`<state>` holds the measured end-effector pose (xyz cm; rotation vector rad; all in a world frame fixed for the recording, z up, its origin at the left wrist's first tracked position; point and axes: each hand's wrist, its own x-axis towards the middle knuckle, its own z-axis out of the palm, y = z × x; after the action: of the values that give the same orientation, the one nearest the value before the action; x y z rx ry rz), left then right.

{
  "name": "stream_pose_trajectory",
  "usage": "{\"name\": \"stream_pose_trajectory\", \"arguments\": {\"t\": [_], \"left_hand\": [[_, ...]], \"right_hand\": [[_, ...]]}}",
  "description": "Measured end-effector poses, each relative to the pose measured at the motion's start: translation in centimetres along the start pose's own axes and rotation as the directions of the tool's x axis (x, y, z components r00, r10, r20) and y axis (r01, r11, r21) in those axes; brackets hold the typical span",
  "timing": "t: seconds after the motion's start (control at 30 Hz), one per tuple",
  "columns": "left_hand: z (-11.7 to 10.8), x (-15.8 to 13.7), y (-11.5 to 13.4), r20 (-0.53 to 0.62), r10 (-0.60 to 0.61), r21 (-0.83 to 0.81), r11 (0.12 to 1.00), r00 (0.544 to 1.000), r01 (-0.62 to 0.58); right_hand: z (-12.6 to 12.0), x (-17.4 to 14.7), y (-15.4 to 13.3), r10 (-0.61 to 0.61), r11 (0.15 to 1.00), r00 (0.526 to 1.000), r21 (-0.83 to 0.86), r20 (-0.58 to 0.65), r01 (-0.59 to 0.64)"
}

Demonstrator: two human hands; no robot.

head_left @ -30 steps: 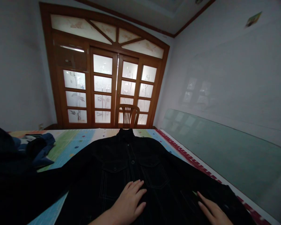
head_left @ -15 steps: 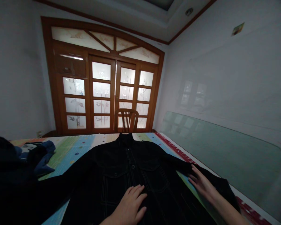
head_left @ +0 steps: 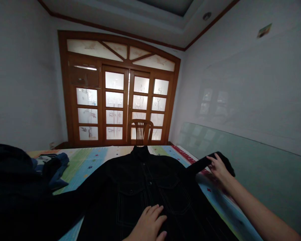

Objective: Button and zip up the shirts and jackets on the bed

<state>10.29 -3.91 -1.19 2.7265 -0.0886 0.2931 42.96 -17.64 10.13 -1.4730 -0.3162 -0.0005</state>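
Observation:
A black button-up jacket with chest pockets and pale stitching lies spread front up, its collar toward the far side. My left hand rests on the lower front of the jacket with its fingers stretched out. At the right, my right hand grips the jacket's sleeve and holds it up off the surface. The sleeve's end hangs down past my fingers. The other sleeve reaches out to the left and merges with dark cloth there.
A striped cloth with small stars covers the table. Dark clothing is heaped at the left beside a crumpled blue piece. A wooden chair stands at the far end. A glass panel leans along the right wall.
My right hand has taken hold of the sleeve and raised it up and away from me. My left hand stays on the jacket front. The view has shifted slightly.

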Motion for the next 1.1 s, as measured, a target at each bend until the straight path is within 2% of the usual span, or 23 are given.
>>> {"name": "stream_pose_trajectory", "arguments": {"t": [0.07, 0.1, 0.13, 0.17, 0.2, 0.23, 0.27, 0.3, 0.33, 0.37, 0.4, 0.43, 0.5, 0.57, 0.63, 0.7, 0.77, 0.87, 1.0, 1.03, 1.1], "left_hand": [[0.2, 0.1, -0.2, 0.016, 0.003, -0.011, 1.000, 1.000, -0.003], [0.2, 0.1, -0.2, 0.023, 0.001, -0.013, 1.000, 1.000, -0.001], [0.1, 0.1, -0.2, 0.026, -0.005, -0.012, 1.000, 1.000, 0.005], [0.0, 0.1, 0.0, 0.025, -0.013, -0.009, 1.000, 1.000, 0.014], [-0.1, 0.1, 0.2, 0.022, -0.021, -0.003, 1.000, 1.000, 0.021], [-0.3, 0.1, 0.4, 0.019, -0.027, 0.004, 1.000, 0.999, 0.027], [-0.5, 0.1, 0.6, 0.019, -0.030, 0.010, 1.000, 0.999, 0.029], [-0.6, 0.1, 0.7, 0.021, -0.032, 0.016, 0.999, 0.999, 0.032], [-0.7, 0.1, 0.9, 0.025, -0.038, 0.023, 0.999, 0.999, 0.038], [-0.8, 0.1, 1.0, 0.030, -0.043, 0.029, 0.999, 0.999, 0.043], [-0.8, 0.1, 1.0, 0.032, -0.049, 0.034, 0.998, 0.998, 0.048], [-0.8, 0.1, 1.1, 0.032, -0.055, 0.038, 0.998, 0.998, 0.053], [-0.8, 0.1, 1.1, 0.029, -0.063, 0.042, 0.997, 0.998, 0.061], [-0.9, 0.1, 1.1, 0.026, -0.064, 0.044, 0.997, 0.998, 0.063], [-0.9, 0.1, 1.1, 0.022, -0.057, 0.044, 0.997, 0.998, 0.056], [-1.0, 0.0, 1.3, 0.011, -0.048, 0.047, 0.998, 0.999, 0.047], [-1.1, -0.1, 1.5, -0.014, -0.049, 0.060, 0.997, 0.999, 0.050], [-1.6, -0.1, 1.8, -0.133, -0.053, 0.114, 0.991, 0.990, 0.068], [-2.6, 0.0, 0.6, -0.311, 0.033, 0.267, 0.962, 0.950, 0.054], [-2.9, 0.0, 0.0, -0.342, 0.049, 0.309, 0.949, 0.938, 0.063], [-3.6, -0.1, -1.5, -0.403, 0.045, 0.384, 0.915, 0.914, 0.125]], "right_hand": [[2.0, -1.2, -1.6, -0.155, 0.979, 0.988, -0.129, 0.006, 0.155], [3.0, -2.2, -2.0, -0.311, 0.902, 0.947, -0.292, 0.073, 0.319], [4.1, -3.5, -2.2, -0.457, 0.755, 0.868, -0.431, 0.195, 0.494], [5.0, -5.0, -2.1, -0.544, 0.583, 0.764, -0.499, 0.348, 0.642], [5.8, -6.7, -1.8, -0.580, 0.395, 0.632, -0.501, 0.514, 0.770], [6.5, -8.4, -1.2, -0.571, 0.201, 0.469, -0.440, 0.673, 0.875], [7.0, -10.1, -0.5, -0.519, 0.023, 0.274, -0.308, 0.810, 0.951], [7.4, -11.8, 0.2, -0.433, -0.117, 0.066, -0.128, 0.899, 0.985], [7.5, -13.3, 0.9, -0.352, -0.211, -0.097, 0.022, 0.931, 0.977], [7.5, -14.7, 1.4, -0.301, -0.265, -0.183, 0.102, 0.936, 0.959], [7.4, -15.8, 1.8, -0.266, -0.290, -0.203, 0.123, 0.942, 0.949], [7.2, -16.7, 2.0, -0.262, -0.295, -0.184, 0.102, 0.947, 0.950], [6.5, -17.6, 2.1, -0.282, -0.268, -0.109, 0.031, 0.953, 0.963], [5.8, -17.5, 2.0, -0.294, -0.217, -0.073, 0.007, 0.953, 0.976], [5.2, -16.6, 2.1, -0.281, -0.157, -0.031, -0.015, 0.959, 0.987], [4.7, -15.1, 2.8, -0.277, -0.109, 0.037, -0.069, 0.960, 0.992], [4.4, -13.2, 3.8, -0.278, -0.100, 0.109, -0.142, 0.954, 0.985], [4.0, -10.3, 5.8, -0.253, -0.134, 0.201, -0.240, 0.946, 0.961], [3.0, -7.3, 7.6, -0.236, -0.156, 0.294, -0.335, 0.926, 0.929], [2.7, -6.8, 7.9, -0.241, -0.156, 0.330, -0.372, 0.913, 0.915], [2.0, -6.0, 8.2, -0.236, -0.142, 0.437, -0.475, 0.868, 0.868]]}}
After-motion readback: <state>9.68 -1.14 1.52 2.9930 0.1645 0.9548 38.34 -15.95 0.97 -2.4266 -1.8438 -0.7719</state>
